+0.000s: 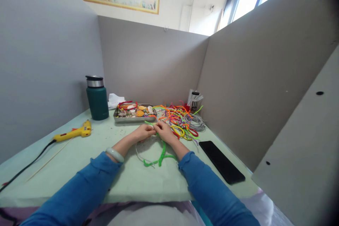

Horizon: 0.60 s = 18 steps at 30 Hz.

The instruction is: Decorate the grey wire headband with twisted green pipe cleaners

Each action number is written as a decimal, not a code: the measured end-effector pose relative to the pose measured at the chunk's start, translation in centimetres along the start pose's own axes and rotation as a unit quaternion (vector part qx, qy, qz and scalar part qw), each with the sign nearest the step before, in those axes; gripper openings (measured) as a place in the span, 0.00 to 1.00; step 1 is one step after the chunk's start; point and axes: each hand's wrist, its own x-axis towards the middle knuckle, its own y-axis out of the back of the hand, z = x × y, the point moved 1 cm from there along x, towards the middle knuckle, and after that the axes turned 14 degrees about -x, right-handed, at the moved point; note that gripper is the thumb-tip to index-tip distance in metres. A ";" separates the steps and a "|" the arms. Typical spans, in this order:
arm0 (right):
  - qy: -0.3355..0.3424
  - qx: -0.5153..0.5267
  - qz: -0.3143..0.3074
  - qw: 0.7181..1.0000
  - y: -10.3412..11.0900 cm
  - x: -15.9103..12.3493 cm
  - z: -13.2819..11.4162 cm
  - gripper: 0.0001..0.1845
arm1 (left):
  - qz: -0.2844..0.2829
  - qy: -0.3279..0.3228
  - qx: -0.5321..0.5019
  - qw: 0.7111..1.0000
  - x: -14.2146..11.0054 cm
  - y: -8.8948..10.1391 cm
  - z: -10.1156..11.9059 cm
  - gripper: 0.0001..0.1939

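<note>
A green pipe cleaner (162, 152) is pinched between my two hands over the middle of the table, its branched lower part hanging or lying toward me. My left hand (144, 132), with a pale bangle (114, 155) on the wrist, is closed at the fingertips. Right against it, my right hand (163, 131) is closed on the same green piece. A bright green end sticks out beyond the fingers. Below my left hand a thin grey wire (139, 153) curves on the table. The exact spot between the fingertips is partly hidden.
Behind my hands are a metal tray (132, 120) of shells and a heap of colourful pipe cleaners (177, 118). A yellow glue gun (74, 133), a thin stick (50, 159) and a green bottle (97, 100) stand or lie left. At right lies a black phone (221, 162). Grey partitions (153, 63) enclose the table.
</note>
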 end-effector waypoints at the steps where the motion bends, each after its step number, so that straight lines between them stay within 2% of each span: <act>1: -0.002 -0.001 0.001 1.000 0.0 0.0 0.0 0.10 | -0.001 0.003 -0.001 1.000 0.0 0.0 0.1 0.18; 9: -0.008 -0.009 0.011 1.000 0.2 -0.1 -0.2 0.10 | 0.006 0.024 -0.012 1.000 -0.2 -0.1 0.2 0.20; 18: -0.039 -0.020 0.013 0.999 0.1 0.1 0.0 0.10 | 0.009 0.004 -0.030 0.999 -0.2 -0.1 0.2 0.22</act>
